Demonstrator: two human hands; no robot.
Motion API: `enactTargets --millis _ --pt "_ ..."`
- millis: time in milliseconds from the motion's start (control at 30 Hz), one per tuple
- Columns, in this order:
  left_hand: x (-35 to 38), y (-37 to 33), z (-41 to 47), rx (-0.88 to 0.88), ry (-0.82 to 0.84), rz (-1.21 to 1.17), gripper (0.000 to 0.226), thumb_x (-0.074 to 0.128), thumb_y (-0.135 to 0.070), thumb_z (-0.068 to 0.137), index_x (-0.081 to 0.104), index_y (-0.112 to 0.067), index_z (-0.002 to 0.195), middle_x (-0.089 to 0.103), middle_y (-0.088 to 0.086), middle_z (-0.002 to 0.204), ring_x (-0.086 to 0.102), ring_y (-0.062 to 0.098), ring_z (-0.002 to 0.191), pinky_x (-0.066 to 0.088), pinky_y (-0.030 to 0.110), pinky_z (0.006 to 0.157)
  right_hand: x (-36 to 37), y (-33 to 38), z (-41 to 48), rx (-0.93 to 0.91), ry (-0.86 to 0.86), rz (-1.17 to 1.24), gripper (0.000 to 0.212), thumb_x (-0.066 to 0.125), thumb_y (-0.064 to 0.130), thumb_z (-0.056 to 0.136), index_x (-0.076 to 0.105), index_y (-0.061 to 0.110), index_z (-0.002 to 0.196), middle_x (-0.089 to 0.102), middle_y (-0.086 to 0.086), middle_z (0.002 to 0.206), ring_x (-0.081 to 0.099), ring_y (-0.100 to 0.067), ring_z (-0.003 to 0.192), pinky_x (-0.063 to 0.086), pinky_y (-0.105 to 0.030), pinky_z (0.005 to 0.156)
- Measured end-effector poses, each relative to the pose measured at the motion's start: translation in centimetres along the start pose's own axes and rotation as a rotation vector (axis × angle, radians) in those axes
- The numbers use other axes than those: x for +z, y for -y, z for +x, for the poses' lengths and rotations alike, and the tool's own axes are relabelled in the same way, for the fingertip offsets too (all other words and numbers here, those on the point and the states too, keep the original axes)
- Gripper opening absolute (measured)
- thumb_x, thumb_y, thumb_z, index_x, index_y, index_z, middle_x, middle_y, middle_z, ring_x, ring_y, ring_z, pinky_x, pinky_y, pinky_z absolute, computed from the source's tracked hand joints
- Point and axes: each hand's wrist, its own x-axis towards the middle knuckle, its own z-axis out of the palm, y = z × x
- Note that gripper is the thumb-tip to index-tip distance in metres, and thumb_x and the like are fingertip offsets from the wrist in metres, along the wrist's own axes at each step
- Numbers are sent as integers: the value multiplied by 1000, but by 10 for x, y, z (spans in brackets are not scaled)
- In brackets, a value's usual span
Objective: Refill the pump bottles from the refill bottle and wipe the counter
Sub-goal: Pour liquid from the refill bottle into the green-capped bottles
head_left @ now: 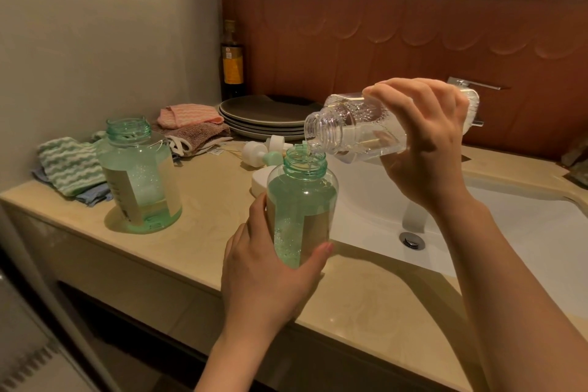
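Right hand grips the tilted refill bottle, trickling liquid into the green pump bottle held by left hand

Labels on the left pump bottle, held pump bottle and dark bottle are all illegible.

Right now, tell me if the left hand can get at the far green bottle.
Probably yes: only counter lies between the left hand and the far bottle. But the hand grips the near bottle under the pour, so it must let go first.
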Motion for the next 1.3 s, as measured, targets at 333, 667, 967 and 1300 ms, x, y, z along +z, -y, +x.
enactTargets --millis 333,667,967,1300 --pt "0 0 0 1 -4 10 96 59 -72 60 24 -28 138 53 -1 126 50 22 114 44 48 96 -1 1 0 -1 -2 11 67 75 2 70 44 26 125 59 -7 122 42 -24 113 21 -30 94" --pt "0 -2 0 -3 -7 10 97 59 -71 59 25 -27 138 53 0 126 50 23 114 41 49 98 0 0 0 -3 -15 19 66 74 2 71 45 28 125 56 -5 121 43 -24 113 22 -32 94" --pt "0 -3 0 6 -20 16 96 60 -70 61 27 -24 138 54 2 125 51 24 113 42 48 97 1 -1 -1 4 -17 12 75 77 -3 65 45 28 125 51 -2 121 43 -25 112 22 -32 93" --pt "-1 -1 0 16 -3 13 96 60 -70 61 24 -26 139 51 0 129 49 22 117 41 48 99 0 -1 0 -10 -2 10 81 74 -10 61 43 27 125 43 1 122 39 -25 112 21 -30 91"
